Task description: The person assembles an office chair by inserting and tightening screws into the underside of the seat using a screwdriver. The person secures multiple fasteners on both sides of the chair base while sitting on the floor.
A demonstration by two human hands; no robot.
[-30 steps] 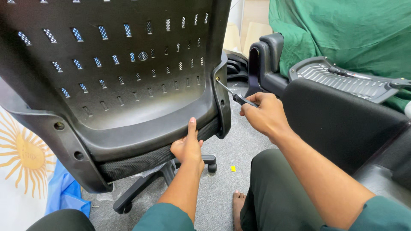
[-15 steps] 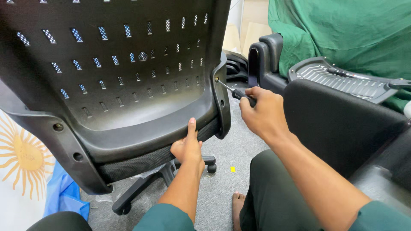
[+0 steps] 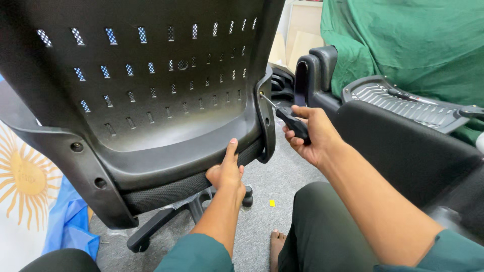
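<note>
A black plastic chair back (image 3: 151, 75) with rows of small slots fills the upper left. My left hand (image 3: 227, 174) presses against its lower rim, thumb pointing up, above the mesh seat edge. My right hand (image 3: 310, 133) grips a black-handled screwdriver (image 3: 290, 121). Its thin shaft points up and left, and its tip sits at a screw hole on the chair's right side bracket (image 3: 264, 116).
The chair's wheeled base (image 3: 166, 221) stands on grey carpet. Another black chair seat (image 3: 403, 146) and armrest parts (image 3: 315, 70) lie at the right, with green cloth (image 3: 403, 35) behind. A blue bag (image 3: 70, 226) and a sun-patterned sheet (image 3: 25, 181) lie at left.
The view has shifted slightly, so the chair sits further right in frame. My right hand has turned on the screwdriver, its handle now showing more. My left hand stays on the rim.
</note>
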